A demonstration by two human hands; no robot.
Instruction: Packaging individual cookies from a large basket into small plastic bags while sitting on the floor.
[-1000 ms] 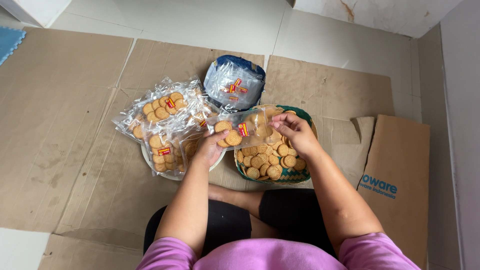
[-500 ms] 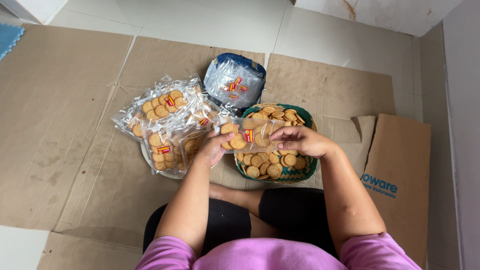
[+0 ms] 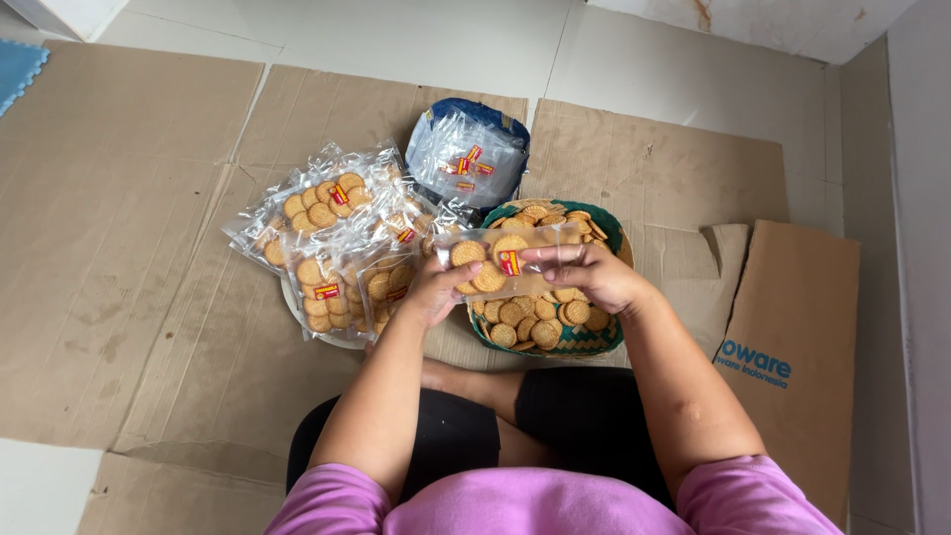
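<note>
Since a second ago your right hand (image 3: pixel 584 277) has slid from the far rim of the basket (image 3: pixel 604 342) toward its middle, and the clear bag (image 3: pixel 505 263) you hold has flattened out level above the basket. Your left hand (image 3: pixel 436 292) is closed on the bag's left end, and your right hand pinches its right end; the bag holds a few round biscuits and a small red label, and it hangs just over the basket without touching it. The green woven basket is full of loose round biscuits (image 3: pixel 540 322). Just left of the basket, a pile of filled bags (image 3: pixel 337 238) lies on a white plate (image 3: pixel 312 335), overhanging its edge. Just beyond the basket, a blue-lined sack (image 3: pixel 466 159) holds a stack of empty clear bags. Right of the basket, a flattened brown box (image 3: pixel 792 347) lies beside the wall. The basket sits on cardboard sheets (image 3: pixel 129 248), which run bare well to the left of the basket and beyond it. Your crossed legs (image 3: pixel 515 426) are near the basket's close rim.
</note>
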